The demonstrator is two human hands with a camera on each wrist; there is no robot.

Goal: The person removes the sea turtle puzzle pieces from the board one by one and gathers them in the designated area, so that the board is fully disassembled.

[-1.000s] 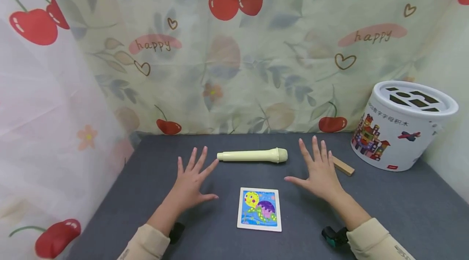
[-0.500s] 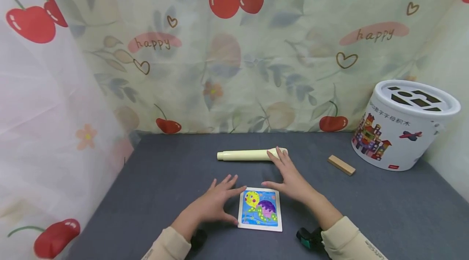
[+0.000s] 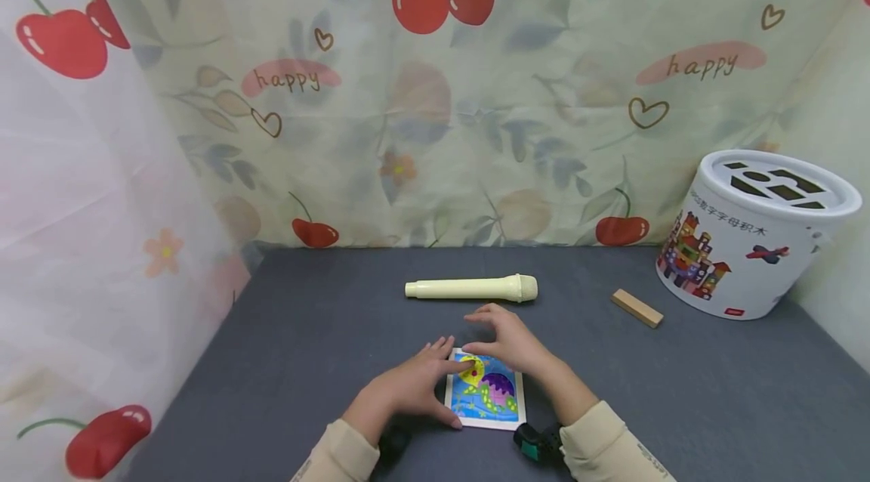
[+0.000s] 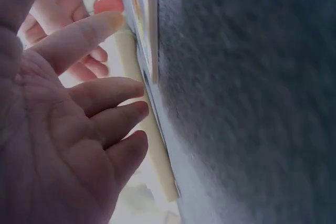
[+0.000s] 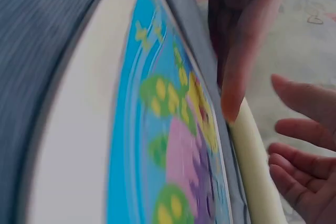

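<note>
A square picture puzzle (image 3: 503,391) with a cartoon turtle in a pale frame lies flat on the dark table. My left hand (image 3: 411,390) is at its left side, index finger reaching over the upper left corner and thumb by the lower left edge. Above the puzzle's top edge is my right hand (image 3: 513,342), fingers loosely bent, with nothing in them. In the left wrist view the left fingers (image 4: 115,98) are relaxed beside the puzzle frame (image 4: 149,30). The right wrist view has the puzzle (image 5: 178,114) close up, right fingers (image 5: 307,103) apart from it.
Behind the hands lies a cream toy microphone (image 3: 469,288). A small wooden block (image 3: 637,308) is to the right, near a white bucket (image 3: 741,255) with shape holes in its lid. A printed curtain (image 3: 435,127) hangs along the table's back edge.
Both hands have come inward and down from spread positions to the puzzle. The left fingers now overlap its left side; the right hand has moved left, uncovering the wooden block.
</note>
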